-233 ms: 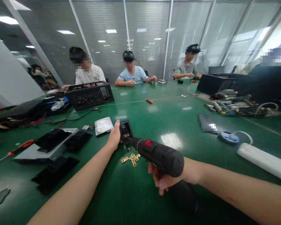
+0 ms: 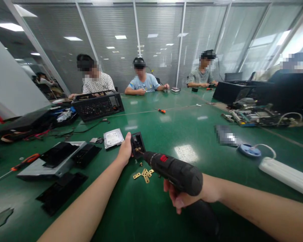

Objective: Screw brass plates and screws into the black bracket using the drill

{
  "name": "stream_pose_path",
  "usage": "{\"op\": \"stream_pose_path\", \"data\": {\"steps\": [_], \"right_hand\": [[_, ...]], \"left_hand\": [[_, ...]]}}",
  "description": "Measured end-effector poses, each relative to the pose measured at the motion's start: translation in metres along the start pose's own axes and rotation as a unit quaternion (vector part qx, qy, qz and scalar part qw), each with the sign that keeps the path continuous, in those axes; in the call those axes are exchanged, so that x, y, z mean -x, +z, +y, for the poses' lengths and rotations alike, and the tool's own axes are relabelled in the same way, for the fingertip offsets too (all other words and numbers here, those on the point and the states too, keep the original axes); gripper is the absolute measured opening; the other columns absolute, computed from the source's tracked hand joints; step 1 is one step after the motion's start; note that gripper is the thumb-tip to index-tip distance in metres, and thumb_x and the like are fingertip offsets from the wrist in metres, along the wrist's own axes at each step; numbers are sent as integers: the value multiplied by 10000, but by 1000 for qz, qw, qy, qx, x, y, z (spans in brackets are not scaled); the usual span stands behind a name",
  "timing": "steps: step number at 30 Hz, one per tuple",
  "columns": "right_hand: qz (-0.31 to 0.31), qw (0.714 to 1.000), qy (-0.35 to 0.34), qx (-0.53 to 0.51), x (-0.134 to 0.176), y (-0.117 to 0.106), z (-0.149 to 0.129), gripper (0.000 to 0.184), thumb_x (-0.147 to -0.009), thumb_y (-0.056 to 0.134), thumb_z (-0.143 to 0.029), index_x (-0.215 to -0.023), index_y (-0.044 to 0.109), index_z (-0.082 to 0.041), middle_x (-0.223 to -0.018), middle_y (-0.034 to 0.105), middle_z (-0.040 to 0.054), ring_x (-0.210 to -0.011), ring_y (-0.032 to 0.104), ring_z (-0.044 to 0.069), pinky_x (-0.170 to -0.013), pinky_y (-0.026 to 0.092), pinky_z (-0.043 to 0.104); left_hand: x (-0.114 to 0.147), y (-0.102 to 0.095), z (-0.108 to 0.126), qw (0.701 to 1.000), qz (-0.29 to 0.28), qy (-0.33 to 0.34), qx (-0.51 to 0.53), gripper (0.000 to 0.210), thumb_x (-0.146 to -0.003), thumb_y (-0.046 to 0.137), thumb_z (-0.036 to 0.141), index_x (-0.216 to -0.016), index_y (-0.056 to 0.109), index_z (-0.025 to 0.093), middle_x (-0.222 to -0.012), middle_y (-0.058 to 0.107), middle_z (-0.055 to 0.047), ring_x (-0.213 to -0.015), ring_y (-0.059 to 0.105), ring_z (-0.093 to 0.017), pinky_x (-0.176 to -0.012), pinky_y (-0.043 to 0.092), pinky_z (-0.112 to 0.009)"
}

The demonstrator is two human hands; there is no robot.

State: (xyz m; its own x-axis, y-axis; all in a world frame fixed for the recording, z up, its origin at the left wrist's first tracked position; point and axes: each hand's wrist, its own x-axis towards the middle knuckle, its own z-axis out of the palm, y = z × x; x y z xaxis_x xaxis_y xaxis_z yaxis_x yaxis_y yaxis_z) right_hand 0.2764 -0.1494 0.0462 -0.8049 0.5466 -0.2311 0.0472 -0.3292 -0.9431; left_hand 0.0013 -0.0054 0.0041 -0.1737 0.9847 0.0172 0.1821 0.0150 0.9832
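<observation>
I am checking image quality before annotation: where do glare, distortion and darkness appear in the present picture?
Head view: white glare sits on the green table beyond the drill; wall frames lean outward towards both sides; the drill's lower part sinks into shadow below the right hand.

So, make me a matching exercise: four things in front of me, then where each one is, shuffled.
1. power drill
2. black part
3. gold-coloured plates
4. hard drive

A. in a loose cluster on the green table
B. held by the left hand
C. silver-topped, beside the left hand
D. gripped in the right hand

Pairs: 1-D; 2-B; 3-A; 4-C
</observation>
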Motion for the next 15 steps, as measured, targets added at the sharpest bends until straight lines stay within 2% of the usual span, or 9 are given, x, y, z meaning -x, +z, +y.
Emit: {"op": "stream_pose_path", "data": {"steps": [4, 7, 9, 11, 15], "right_hand": [[9, 1000, 24, -10, 4, 3, -6, 581, -639, 951, -225, -1102, 611, -139, -767, 746, -4, -661, 745, 139, -659, 605, 276], [-8, 997, 32, -73, 3, 6, -2, 837, -633, 952, -238, -1344, 516, -163, -778, 776, 28, -641, 766, 190, -588, 587, 267], [-13, 994, 31, -106, 1, 7, 3, 957, -620, 954, -266, -1432, 459, -161, -761, 784, 40, -627, 774, 214, -581, 593, 273], [-13, 992, 34, -119, -1, 6, 6, 930, -596, 951, -233, -1396, 484, -150, -715, 776, 32, -604, 769, 227, -563, 601, 286], [-26, 990, 26, -137, -2, 2, 6, 625, -576, 927, -176, -1114, 610, -141, -583, 705, -23, -530, 737, 217, -505, 604, 278]], "left_hand": [[0, 1, 1, 999, 7, -27, 16, 664, -893, 364, 809, -641, 530, 217, -479, 523, -23, -362, 487, -153, -319, 309, -250], [1, 0, 1, 1000, 2, -20, 17, 673, -894, 349, 814, -648, 540, 217, -481, 538, -33, -369, 501, -165, -323, 314, -259], [1, -1, -1, 1000, 0, -23, 12, 684, -883, 348, 830, -647, 545, 220, -479, 548, -41, -372, 514, -177, -325, 320, -268], [0, -2, -2, 1000, -1, -18, 8, 696, -872, 345, 847, -637, 541, 222, -475, 546, -40, -364, 500, -172, -326, 323, -271], [-1, -4, -4, 1000, -9, -17, 9, 741, -834, 340, 897, -595, 524, 221, -458, 529, -39, -354, 482, -158, -333, 328, -266]]}}
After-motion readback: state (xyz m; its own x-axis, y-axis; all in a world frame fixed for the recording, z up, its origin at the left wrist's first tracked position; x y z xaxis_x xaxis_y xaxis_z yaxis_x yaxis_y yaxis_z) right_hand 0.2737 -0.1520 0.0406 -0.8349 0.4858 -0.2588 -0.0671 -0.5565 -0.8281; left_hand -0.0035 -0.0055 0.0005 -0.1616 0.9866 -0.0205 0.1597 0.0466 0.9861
